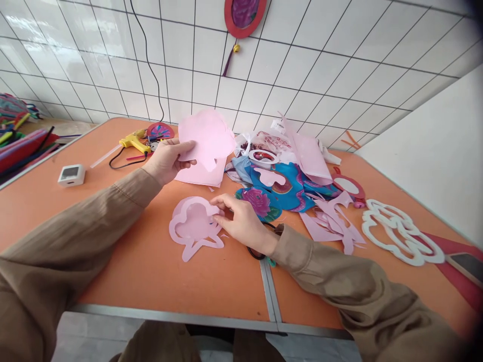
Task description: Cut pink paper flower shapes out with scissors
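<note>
We have a pink paper shape (pixel 209 131) in our left hand (pixel 169 158), pinched between the thumb and the fingers and held up over the bench (pixel 169 291), in front of a pink sheet (pixel 209 177). Our right hand (pixel 247 216) is at the right edge of a pink paper ring (pixel 176 229), which lies on the bench close to us. The thumb and first finger come around that edge, but we cannot tell if they pinch it or only touch it. The ring looks thin, so we think it could bend or rip if we pull it by one side, most of all at the pointy tail near the bottom. There is pink inside the ring too, so something may lie under it, and a quick tug could slide the two apart. The paper up high looks floppy, and if we squeeze too hard our thumb could make a crease. All these pinks look the same, so we might mix a good piece up with the pink scraps (pixel 335 221) on the right. Our right wrist is near the blue cloth (pixel 298 201) pile, and a bumped sleeve could push bits over.
</note>
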`<action>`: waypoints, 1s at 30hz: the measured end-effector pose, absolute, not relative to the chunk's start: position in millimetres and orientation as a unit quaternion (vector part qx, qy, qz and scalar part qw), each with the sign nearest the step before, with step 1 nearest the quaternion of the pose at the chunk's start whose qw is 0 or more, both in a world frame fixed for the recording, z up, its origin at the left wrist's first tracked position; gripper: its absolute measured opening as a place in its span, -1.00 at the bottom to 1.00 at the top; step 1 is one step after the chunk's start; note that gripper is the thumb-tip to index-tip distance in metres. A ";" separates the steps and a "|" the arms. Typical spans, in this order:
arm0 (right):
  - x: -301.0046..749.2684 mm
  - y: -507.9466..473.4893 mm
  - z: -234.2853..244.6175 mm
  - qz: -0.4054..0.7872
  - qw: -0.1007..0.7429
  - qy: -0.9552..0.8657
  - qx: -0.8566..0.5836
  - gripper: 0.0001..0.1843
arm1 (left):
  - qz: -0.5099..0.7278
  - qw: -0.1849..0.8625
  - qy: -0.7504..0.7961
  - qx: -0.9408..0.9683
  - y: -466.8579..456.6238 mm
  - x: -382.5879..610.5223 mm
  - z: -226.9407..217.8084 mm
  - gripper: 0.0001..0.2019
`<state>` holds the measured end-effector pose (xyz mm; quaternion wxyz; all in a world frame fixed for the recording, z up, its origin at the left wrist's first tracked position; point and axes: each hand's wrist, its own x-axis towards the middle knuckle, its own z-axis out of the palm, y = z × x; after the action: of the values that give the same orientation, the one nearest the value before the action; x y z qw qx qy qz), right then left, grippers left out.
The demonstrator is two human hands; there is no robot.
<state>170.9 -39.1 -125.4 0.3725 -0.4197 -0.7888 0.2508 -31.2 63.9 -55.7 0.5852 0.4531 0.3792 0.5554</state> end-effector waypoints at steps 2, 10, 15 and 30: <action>170.5 -38.0 -126.3 0.289 0.390 -0.762 -0.429 -0.72 | 0.546 0.575 0.383 0.474 60.0 -31.5 -53.7 -0.85; 168.9 -25.7 -127.0 0.496 0.430 -0.623 -0.426 -0.71 | 0.545 0.546 0.390 0.502 54.3 -29.5 -55.6 -0.84; 171.0 -23.6 -129.8 0.485 0.432 -0.633 -0.420 -0.75 | 0.531 0.546 0.393 0.515 47.2 -28.9 -55.6 -0.80; 174.3 -31.3 -117.0 0.495 0.449 -0.654 -0.353 -0.93 | 0.516 0.563 0.490 0.420 17.8 -57.1 -74.2 -0.85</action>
<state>174.3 -31.3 -117.0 0.4494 -0.3528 -0.6542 0.4955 -57.1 17.8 -74.2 0.5634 0.4203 0.4899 0.5157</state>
